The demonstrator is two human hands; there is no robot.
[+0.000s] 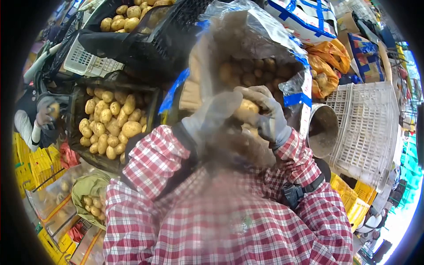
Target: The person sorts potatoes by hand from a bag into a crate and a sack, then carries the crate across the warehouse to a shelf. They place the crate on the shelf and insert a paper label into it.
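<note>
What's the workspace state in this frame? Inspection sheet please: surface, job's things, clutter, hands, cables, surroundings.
surface: no table in view; black crate of potatoes sits lower left of the hands.
job's things: potato in the right hand; clear plastic bag with more potatoes just behind it.
clutter: metal bucket, white basket, orange bags, green sack.
hands: right hand gloved, closed on the potato; left hand gloved, blurred, at the bag, grip unclear.
cables: nothing seen.
surroundings: another person at far left holding a potato; yellow crates below them.
</note>
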